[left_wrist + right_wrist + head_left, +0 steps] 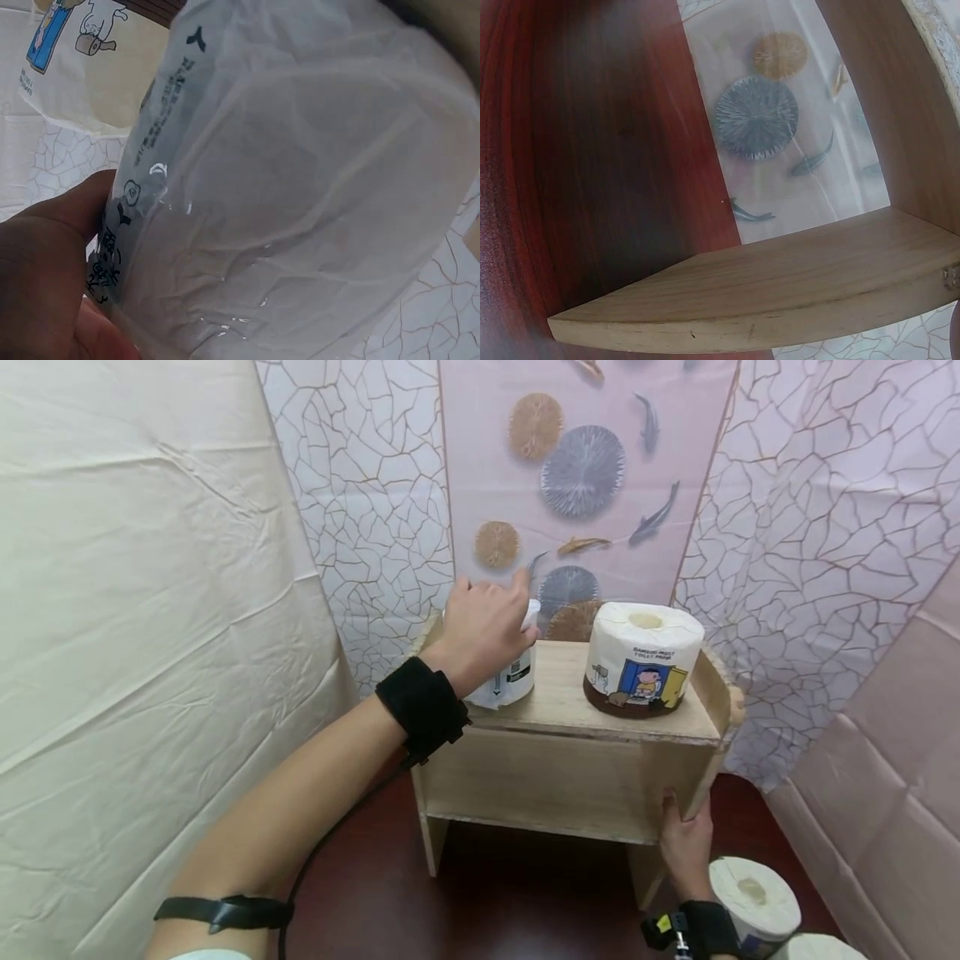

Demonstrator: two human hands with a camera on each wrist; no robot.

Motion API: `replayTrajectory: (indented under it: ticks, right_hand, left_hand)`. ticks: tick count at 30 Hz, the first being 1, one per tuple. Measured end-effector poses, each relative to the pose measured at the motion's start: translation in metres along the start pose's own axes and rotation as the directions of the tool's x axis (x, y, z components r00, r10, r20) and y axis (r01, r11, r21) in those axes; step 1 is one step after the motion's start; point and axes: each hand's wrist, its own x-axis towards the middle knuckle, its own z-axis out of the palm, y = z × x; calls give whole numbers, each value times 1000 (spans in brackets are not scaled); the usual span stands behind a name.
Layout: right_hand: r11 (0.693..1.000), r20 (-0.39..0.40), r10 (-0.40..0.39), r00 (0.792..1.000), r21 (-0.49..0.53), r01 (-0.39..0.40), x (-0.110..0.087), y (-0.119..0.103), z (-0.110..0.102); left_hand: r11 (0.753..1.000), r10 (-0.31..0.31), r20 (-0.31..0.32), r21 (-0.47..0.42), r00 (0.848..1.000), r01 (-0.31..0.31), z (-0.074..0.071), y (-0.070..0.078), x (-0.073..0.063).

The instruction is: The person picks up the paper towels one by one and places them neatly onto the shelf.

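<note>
My left hand (483,625) holds a plastic-wrapped toilet roll (519,678) at the left of the wooden shelf's (558,693) top board, covering much of it. In the left wrist view, its thumb and fingers press against the printed side of the clear wrapper (292,180). To the right on the same board stands a toilet roll with a cartoon print (645,660), upright and apart from that hand. Lower down, my right hand (688,847) grips the shelf's right side panel, thumb on the inner face; its other fingers are mostly hidden.
Two more toilet rolls (756,897) stand low at the right, beside my right wrist. The shelf rests on a dark red-brown surface (360,893). Patterned cloth (375,485) hangs behind, with plain cloth (135,610) at the left. A cable runs along my left forearm.
</note>
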Motion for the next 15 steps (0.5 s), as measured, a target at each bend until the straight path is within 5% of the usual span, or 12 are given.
replayTrajectory:
  ticks: [15]
  right_hand:
    - [1000,6,1,1000,5,-1,1,-4,0]
  left_hand:
    - [988,90,-6,-128,996,-90,-7,-22,-4]
